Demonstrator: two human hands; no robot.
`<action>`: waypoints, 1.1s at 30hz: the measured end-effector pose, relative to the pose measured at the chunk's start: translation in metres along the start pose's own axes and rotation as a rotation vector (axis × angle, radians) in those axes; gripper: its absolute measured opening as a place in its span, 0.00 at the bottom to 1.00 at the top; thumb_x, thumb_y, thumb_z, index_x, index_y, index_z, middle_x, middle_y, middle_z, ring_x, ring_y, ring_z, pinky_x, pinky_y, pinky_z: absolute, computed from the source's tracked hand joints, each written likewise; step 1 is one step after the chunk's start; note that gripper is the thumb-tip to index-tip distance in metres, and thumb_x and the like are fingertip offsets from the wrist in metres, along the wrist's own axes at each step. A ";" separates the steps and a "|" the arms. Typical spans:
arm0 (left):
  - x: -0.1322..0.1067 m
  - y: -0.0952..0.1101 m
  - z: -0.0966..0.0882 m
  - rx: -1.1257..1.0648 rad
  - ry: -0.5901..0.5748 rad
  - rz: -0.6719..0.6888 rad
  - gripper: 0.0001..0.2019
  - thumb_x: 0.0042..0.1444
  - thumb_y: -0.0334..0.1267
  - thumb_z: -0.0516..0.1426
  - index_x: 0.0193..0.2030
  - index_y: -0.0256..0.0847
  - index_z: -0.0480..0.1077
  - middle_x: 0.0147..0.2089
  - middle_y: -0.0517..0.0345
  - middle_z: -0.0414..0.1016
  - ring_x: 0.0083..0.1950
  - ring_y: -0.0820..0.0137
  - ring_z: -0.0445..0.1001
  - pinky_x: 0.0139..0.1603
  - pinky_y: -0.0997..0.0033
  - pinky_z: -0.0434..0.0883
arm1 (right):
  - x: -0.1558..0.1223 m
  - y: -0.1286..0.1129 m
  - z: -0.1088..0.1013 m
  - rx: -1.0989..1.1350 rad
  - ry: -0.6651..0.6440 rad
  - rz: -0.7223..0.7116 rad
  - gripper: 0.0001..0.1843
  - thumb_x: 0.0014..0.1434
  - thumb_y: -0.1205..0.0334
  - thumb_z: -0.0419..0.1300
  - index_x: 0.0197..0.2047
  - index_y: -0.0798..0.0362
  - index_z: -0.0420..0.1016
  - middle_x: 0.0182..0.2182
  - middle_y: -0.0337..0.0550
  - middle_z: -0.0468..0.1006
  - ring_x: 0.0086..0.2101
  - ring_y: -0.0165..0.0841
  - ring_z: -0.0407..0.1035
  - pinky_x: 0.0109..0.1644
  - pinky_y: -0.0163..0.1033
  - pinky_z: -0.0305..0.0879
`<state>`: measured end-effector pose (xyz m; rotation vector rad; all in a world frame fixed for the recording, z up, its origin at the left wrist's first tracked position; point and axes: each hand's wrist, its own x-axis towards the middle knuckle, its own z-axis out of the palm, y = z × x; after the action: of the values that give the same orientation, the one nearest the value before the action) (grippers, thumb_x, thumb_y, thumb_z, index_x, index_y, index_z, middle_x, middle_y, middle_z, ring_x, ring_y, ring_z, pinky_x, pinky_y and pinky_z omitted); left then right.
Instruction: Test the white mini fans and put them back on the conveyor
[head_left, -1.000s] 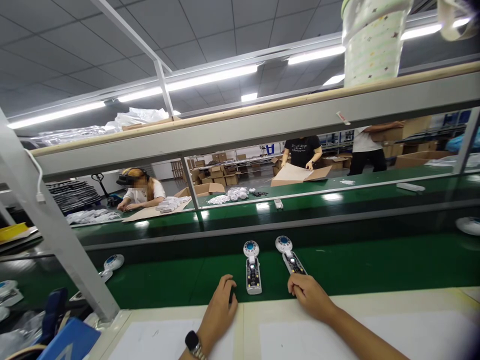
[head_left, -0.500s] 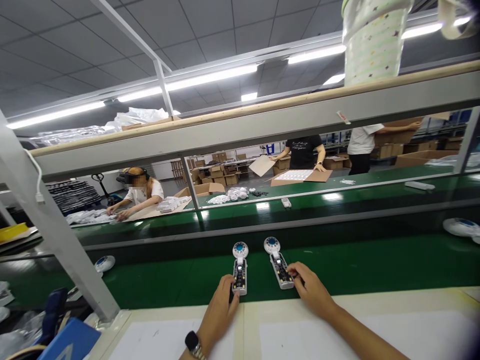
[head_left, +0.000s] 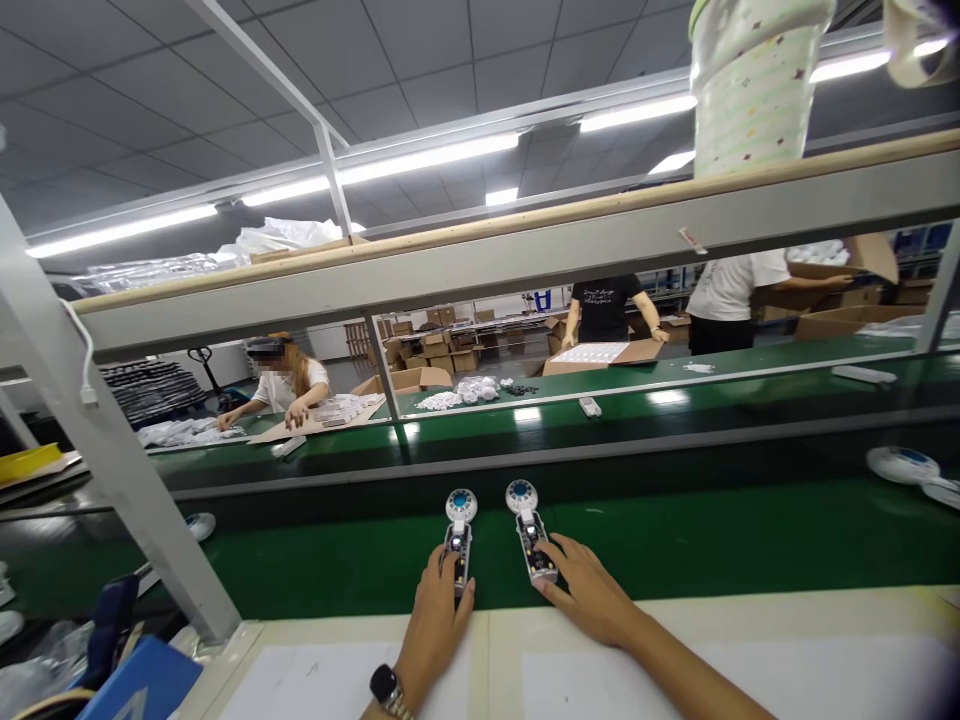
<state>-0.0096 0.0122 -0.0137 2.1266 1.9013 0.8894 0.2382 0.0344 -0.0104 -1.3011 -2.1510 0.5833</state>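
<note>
Two white handheld devices with round blue-centred heads lie on the green conveyor belt (head_left: 675,545), their casings open on exposed circuit boards. My left hand (head_left: 436,625) grips the lower end of the left device (head_left: 459,532), and a black smartwatch (head_left: 385,684) sits on that wrist. My right hand (head_left: 589,585) has its fingers closed on the lower end of the right device (head_left: 530,530). My fingers hide the bottom of each device.
A white bench edge (head_left: 750,625) runs in front of the belt. Another white device (head_left: 902,465) lies at the right. A grey frame post (head_left: 112,440) stands at the left. Beyond the overhead shelf (head_left: 480,265), co-workers handle parts and cartons at a second belt.
Both devices have moved left along the belt, and my hands have moved left with them. The co-worker at the far right has turned and lifted a carton.
</note>
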 end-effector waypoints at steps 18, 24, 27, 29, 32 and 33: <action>0.009 -0.031 0.013 0.153 0.326 -0.053 0.15 0.54 0.35 0.45 0.48 0.34 0.60 0.54 0.44 0.56 0.48 0.58 0.63 0.48 0.54 0.65 | 0.036 -0.038 0.050 -0.011 0.255 0.076 0.16 0.51 0.69 0.52 0.45 0.55 0.63 0.38 0.48 0.72 0.38 0.41 0.66 0.43 0.43 0.59; 0.010 -0.034 0.011 0.191 0.334 -0.124 0.15 0.54 0.33 0.45 0.48 0.34 0.60 0.54 0.44 0.55 0.45 0.60 0.63 0.47 0.56 0.65 | 0.034 -0.039 0.047 0.037 0.216 0.088 0.16 0.50 0.68 0.52 0.45 0.54 0.64 0.39 0.47 0.72 0.39 0.41 0.66 0.42 0.41 0.59; 0.011 -0.034 0.006 0.162 0.304 -0.150 0.13 0.55 0.37 0.46 0.45 0.35 0.61 0.52 0.44 0.56 0.42 0.62 0.65 0.45 0.58 0.66 | 0.034 -0.038 0.047 0.074 0.191 0.091 0.17 0.50 0.68 0.53 0.45 0.53 0.63 0.40 0.46 0.71 0.39 0.40 0.66 0.42 0.40 0.60; 0.013 -0.035 0.002 0.146 0.289 -0.194 0.13 0.55 0.40 0.46 0.43 0.35 0.62 0.50 0.45 0.57 0.41 0.62 0.65 0.44 0.59 0.65 | 0.033 -0.038 0.048 0.091 0.176 0.078 0.18 0.49 0.69 0.53 0.46 0.52 0.63 0.40 0.46 0.71 0.40 0.40 0.66 0.42 0.40 0.60; 0.016 -0.037 -0.006 0.133 0.249 -0.296 0.11 0.53 0.39 0.48 0.41 0.36 0.62 0.46 0.46 0.59 0.40 0.62 0.65 0.45 0.59 0.64 | 0.032 -0.040 0.050 0.111 0.164 0.055 0.19 0.49 0.70 0.53 0.46 0.52 0.62 0.40 0.47 0.71 0.40 0.40 0.65 0.44 0.41 0.60; 0.017 -0.038 -0.008 0.130 0.236 -0.323 0.11 0.52 0.38 0.49 0.41 0.37 0.62 0.46 0.46 0.59 0.40 0.62 0.64 0.46 0.60 0.64 | 0.032 -0.041 0.050 0.117 0.161 0.053 0.19 0.49 0.70 0.52 0.46 0.53 0.62 0.41 0.47 0.71 0.41 0.40 0.65 0.44 0.41 0.60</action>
<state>-0.0460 0.0333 -0.0195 1.7638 2.3919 1.0038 0.1663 0.0410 -0.0156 -1.2994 -1.9290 0.5953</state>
